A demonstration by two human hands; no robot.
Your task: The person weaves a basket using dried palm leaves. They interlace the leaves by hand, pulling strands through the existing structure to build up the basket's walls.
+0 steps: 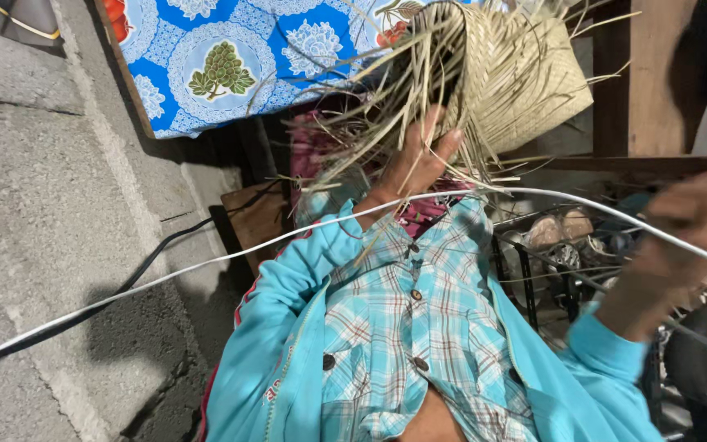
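Head view: the left hand [416, 168] is raised, fingers wrapped in a grip on the loose strands of the half-woven pale straw basket [517, 78], which hangs above the turquoise plaid shirt [411, 327]; the right hand [697, 221] is blurred, its grip unreadable, beside a thin white cable [206, 263]; bare grey concrete floor [42, 205] lies open at left.

Matt woven straw basket [517, 74]; rough concrete floor [51, 229]
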